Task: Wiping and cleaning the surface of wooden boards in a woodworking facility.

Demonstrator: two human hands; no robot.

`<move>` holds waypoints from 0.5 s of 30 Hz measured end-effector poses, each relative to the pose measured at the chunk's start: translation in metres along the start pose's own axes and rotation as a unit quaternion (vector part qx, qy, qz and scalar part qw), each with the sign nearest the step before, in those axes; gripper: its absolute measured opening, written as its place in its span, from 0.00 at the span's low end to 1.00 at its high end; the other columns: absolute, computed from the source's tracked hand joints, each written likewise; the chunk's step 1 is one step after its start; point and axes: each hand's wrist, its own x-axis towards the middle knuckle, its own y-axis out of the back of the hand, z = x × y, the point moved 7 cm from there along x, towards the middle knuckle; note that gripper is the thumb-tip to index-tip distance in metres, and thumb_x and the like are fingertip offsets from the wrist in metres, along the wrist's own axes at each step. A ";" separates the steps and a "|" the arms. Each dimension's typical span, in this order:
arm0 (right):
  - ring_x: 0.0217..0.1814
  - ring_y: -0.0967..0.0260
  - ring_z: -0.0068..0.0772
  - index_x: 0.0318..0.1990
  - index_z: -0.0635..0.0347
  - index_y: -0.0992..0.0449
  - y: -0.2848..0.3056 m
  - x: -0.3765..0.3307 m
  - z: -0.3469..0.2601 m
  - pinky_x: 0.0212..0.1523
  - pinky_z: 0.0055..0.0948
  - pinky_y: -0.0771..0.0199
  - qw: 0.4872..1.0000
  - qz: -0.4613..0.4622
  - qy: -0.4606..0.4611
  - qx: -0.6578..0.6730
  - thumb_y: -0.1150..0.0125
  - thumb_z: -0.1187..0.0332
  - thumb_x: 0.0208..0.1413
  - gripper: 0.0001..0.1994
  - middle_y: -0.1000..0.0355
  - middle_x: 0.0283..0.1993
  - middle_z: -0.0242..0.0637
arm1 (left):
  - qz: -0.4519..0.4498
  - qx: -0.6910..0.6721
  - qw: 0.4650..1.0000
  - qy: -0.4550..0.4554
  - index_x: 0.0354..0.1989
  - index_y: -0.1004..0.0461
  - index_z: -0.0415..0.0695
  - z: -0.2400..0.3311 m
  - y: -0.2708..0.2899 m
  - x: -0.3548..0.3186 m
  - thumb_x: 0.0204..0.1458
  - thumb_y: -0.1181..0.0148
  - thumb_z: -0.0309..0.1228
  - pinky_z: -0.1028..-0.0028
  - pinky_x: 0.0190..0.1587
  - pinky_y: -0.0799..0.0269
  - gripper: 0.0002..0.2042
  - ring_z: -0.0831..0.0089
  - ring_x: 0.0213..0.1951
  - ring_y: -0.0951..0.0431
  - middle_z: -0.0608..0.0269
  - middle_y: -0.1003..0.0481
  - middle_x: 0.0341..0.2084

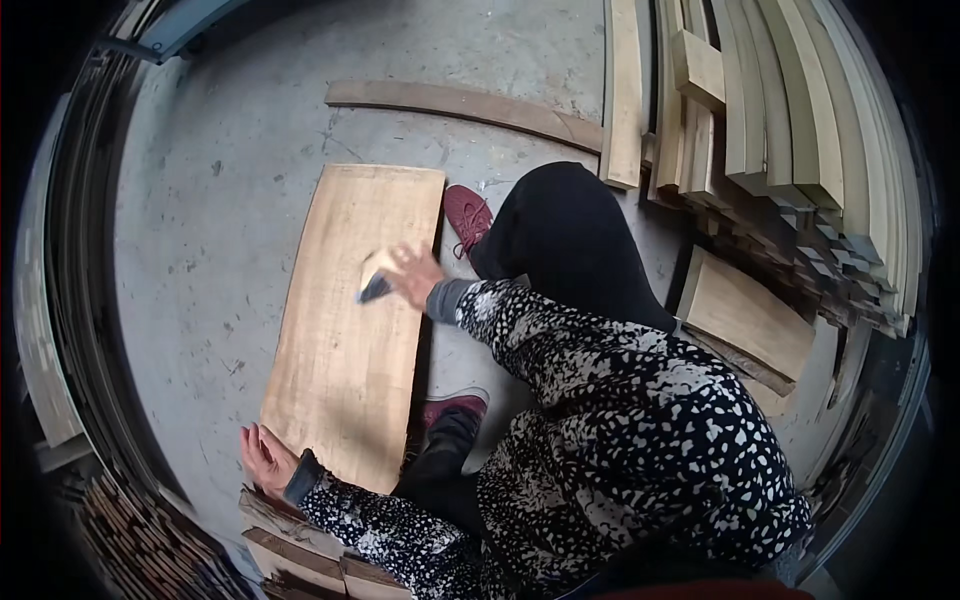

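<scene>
Far left: long dark strips (85, 240), standing along the margin; stacked board ends (150, 540) below them, many, brown.

Left hand (268, 462): at the near left corner of the board; grip wide, fingers loosely curled, nothing seen in it. Contact with the corner cannot be told. Advised: palm laid flat at the edge, well out of the stroke's path, so the piece does not slide.

Wooden board (345, 345): broad, pale, face up, lying lengthwise before the person, left of both shoes; support beneath hidden. Faint streaks seem to run lengthwise; strokes would probably go best along them, overlapping, carried past the ends rather than stopped mid-face.

Hand tool (375, 290): pale above, dark blue at the lower edge, blurred, exact kind uncertain; over the board's middle. Best kept level, pressure even, no corner digging in.

Right hand (415, 278): grip holding the tool, fingers on its pale part; wrist best kept loose, the arm doing the travel.

Shoes (467, 215): dark red, one pair, beside the board's right edge; a steady footing for leaning.

Far right: stacked timber (780, 110), pale lengths; a short board (748, 315) below.
</scene>
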 end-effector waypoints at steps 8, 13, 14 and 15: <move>0.65 0.64 0.51 0.58 0.52 0.47 0.003 -0.006 0.004 0.57 0.59 0.66 0.999 0.040 -0.031 -0.011 0.54 0.63 0.43 0.30 0.55 0.62 0.49 | 0.037 -0.011 0.999 0.029 0.37 0.28 0.37 0.034 0.009 0.004 0.47 0.46 0.27 0.72 0.43 0.34 0.10 0.64 0.42 0.30 0.51 0.32 0.42; 0.65 0.60 0.43 0.57 0.51 0.44 -0.003 -0.067 -0.166 0.60 0.51 0.62 0.922 -0.124 0.355 0.093 0.56 0.66 0.45 0.26 0.54 0.62 0.45 | 0.038 -0.006 0.999 0.007 0.35 0.28 0.37 0.041 0.012 0.004 0.44 0.45 0.25 0.70 0.43 0.33 0.09 0.61 0.41 0.29 0.51 0.31 0.40; 0.65 0.60 0.43 0.57 0.51 0.44 -0.005 -0.062 -0.169 0.60 0.51 0.62 0.916 -0.126 0.370 0.091 0.56 0.66 0.45 0.26 0.54 0.62 0.45 | 0.030 -0.019 0.999 0.020 0.35 0.28 0.37 0.039 0.016 -0.001 0.45 0.45 0.25 0.70 0.44 0.34 0.09 0.62 0.41 0.29 0.51 0.31 0.40; 0.64 0.58 0.43 0.57 0.52 0.44 -0.007 -0.052 -0.154 0.59 0.51 0.61 0.924 -0.097 0.359 0.090 0.55 0.66 0.45 0.26 0.53 0.62 0.45 | 0.038 -0.021 0.999 0.025 0.35 0.28 0.37 0.042 0.015 -0.002 0.45 0.45 0.25 0.70 0.44 0.34 0.09 0.62 0.41 0.29 0.51 0.31 0.40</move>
